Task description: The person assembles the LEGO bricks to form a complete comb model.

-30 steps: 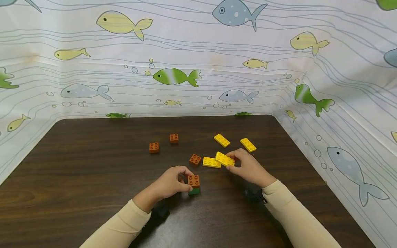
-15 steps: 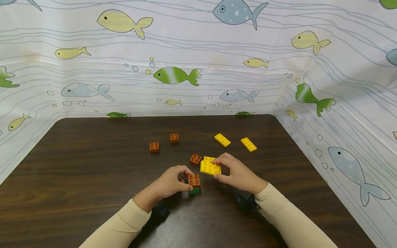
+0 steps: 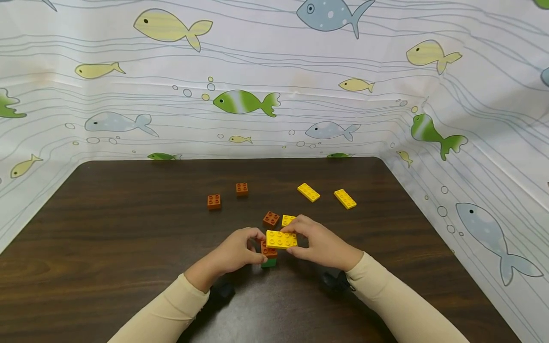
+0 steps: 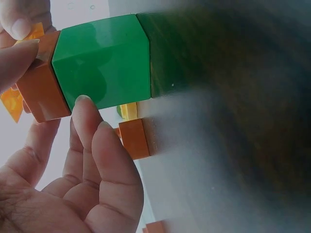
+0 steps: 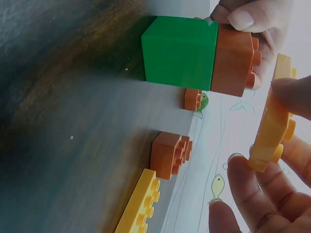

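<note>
Pale sleeves [image 3: 167,309] reach in over a dark, wood-grained table [image 3: 107,238], whose near middle catches a dull shine. The left hand [image 3: 235,250] pinches an orange-brown brick [image 3: 269,254] between thumb and fingers; that brick sits on a green block [image 3: 269,263], which stands upright on the table. The right hand [image 3: 319,243] pinches a yellow plate [image 3: 276,239] just above the brick; the right wrist view shows a gap between them. From the head camera, this plate hides some of the brick's studs.

Just beyond lie a loose brown brick [image 3: 271,218] and, close to its right, a second yellow plate [image 3: 288,219] partly hidden by the right hand. Farther off, two smaller-looking bricks [image 3: 214,201] lie to the left and two slanted yellow plates [image 3: 309,192] to the right, apart from one another. Behind the table's rounded far corners rises a white cloth [image 3: 257,47] printed with fish, bubbles and wavy lines, continuing along both sides.
</note>
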`<action>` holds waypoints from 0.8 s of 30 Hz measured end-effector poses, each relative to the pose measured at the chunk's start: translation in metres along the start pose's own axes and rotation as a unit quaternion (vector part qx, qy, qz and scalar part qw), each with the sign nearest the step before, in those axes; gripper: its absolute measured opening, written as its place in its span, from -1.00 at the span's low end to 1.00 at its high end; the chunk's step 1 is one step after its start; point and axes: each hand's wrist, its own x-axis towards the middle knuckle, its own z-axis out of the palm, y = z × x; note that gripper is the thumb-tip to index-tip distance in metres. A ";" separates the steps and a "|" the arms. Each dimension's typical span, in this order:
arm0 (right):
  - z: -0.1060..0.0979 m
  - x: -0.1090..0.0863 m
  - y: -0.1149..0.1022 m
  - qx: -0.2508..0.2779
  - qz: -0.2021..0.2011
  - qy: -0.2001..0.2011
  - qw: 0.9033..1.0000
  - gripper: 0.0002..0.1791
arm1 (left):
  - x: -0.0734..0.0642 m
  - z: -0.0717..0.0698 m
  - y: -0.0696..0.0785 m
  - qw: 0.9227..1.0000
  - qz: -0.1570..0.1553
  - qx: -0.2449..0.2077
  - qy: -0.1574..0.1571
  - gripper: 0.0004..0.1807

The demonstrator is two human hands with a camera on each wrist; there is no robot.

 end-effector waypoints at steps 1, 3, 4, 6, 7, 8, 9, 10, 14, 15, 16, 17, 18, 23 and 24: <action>0.000 0.001 -0.001 -0.001 0.000 -0.003 1.000 -0.57 | 0.000 0.000 0.001 1.000 0.001 -0.002 -0.001 -0.65; 0.000 0.002 -0.003 -0.004 0.002 -0.009 1.000 -0.57 | -0.001 -0.001 0.002 1.000 0.003 -0.004 -0.003 -0.67; 0.000 0.002 -0.004 -0.006 0.003 -0.012 1.000 -0.57 | -0.001 -0.001 0.002 1.000 0.003 -0.003 -0.003 -0.68; 0.001 0.003 -0.006 -0.012 0.003 -0.018 1.000 -0.57 | -0.001 -0.002 0.001 1.000 0.003 -0.001 -0.004 -0.70; 0.001 0.004 -0.007 -0.016 0.003 -0.021 1.000 -0.57 | -0.001 -0.002 0.001 1.000 0.003 0.000 -0.004 -0.71; 0.001 0.004 -0.007 -0.018 0.002 -0.023 1.000 -0.58 | 0.000 -0.002 0.000 1.000 0.003 0.002 -0.005 -0.72; 0.001 0.005 -0.008 -0.021 0.002 -0.024 0.999 -0.58 | 0.000 -0.002 0.000 1.000 0.005 0.003 -0.005 -0.72; 0.001 0.005 -0.008 -0.022 0.001 -0.025 0.999 -0.58 | 0.001 -0.002 -0.001 1.000 0.006 0.002 -0.005 -0.72; 0.001 0.006 -0.007 -0.028 -0.008 -0.029 0.999 -0.59 | 0.001 -0.001 -0.001 1.000 0.010 0.000 -0.005 -0.71; 0.002 0.007 -0.007 -0.029 -0.011 -0.030 0.999 -0.59 | 0.001 -0.001 -0.001 1.000 0.009 -0.001 -0.004 -0.71; 0.002 0.007 -0.007 -0.028 -0.013 -0.031 0.999 -0.60 | 0.002 -0.001 -0.002 1.000 0.007 0.000 -0.003 -0.72; 0.002 0.007 -0.007 -0.029 -0.015 -0.034 0.999 -0.60 | 0.002 -0.001 -0.002 1.000 0.005 0.001 -0.002 -0.72; 0.002 0.008 -0.007 -0.028 -0.015 -0.037 0.999 -0.60 | 0.002 0.000 -0.002 1.000 0.004 0.002 0.000 -0.72; 0.001 0.010 -0.007 -0.027 -0.017 -0.046 0.998 -0.60 | 0.003 0.000 -0.003 1.000 0.000 0.006 0.004 -0.72; 0.001 0.010 -0.008 -0.027 -0.017 -0.047 0.998 -0.60 | 0.003 0.000 -0.003 1.000 -0.001 0.006 0.005 -0.71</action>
